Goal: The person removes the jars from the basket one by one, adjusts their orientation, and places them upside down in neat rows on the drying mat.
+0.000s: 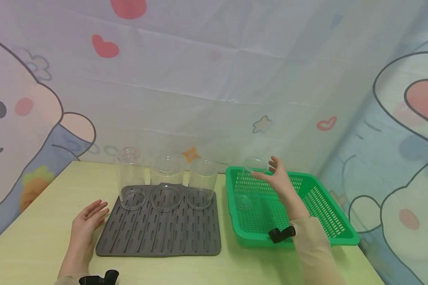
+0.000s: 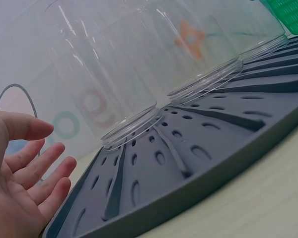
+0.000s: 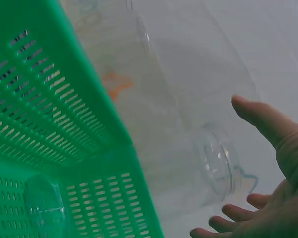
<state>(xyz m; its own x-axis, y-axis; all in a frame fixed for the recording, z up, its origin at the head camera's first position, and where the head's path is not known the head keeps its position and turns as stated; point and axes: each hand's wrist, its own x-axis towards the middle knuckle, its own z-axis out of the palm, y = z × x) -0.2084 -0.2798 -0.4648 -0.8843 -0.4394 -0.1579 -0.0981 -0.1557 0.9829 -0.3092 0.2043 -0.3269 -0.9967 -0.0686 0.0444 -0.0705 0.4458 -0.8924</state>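
Note:
My right hand (image 1: 279,180), fingers and thumb spread wide, is at the upper end of a clear jar (image 1: 255,164) standing in the green basket (image 1: 292,243). In the right wrist view, the thumb (image 3: 263,116) and fingers lie to either side of the jar's ringed end (image 3: 218,163), with gaps showing. My left hand (image 1: 86,221) is by the left edge of the grey drying mat (image 1: 157,245), loosely curved and holding nothing. Three more clear jars, left (image 1: 130,178), middle (image 1: 167,178) and right (image 1: 202,182), stand along the mat's back; their ringed ends face down in the left wrist view (image 2: 134,129).
The pale yellow table (image 1: 39,245) carries the mat at left of centre and the basket on the right. Behind it hangs a printed cloth (image 1: 214,79) with cartoon figures and hearts. Dark wrist mounts (image 1: 281,234) sit on both sleeves.

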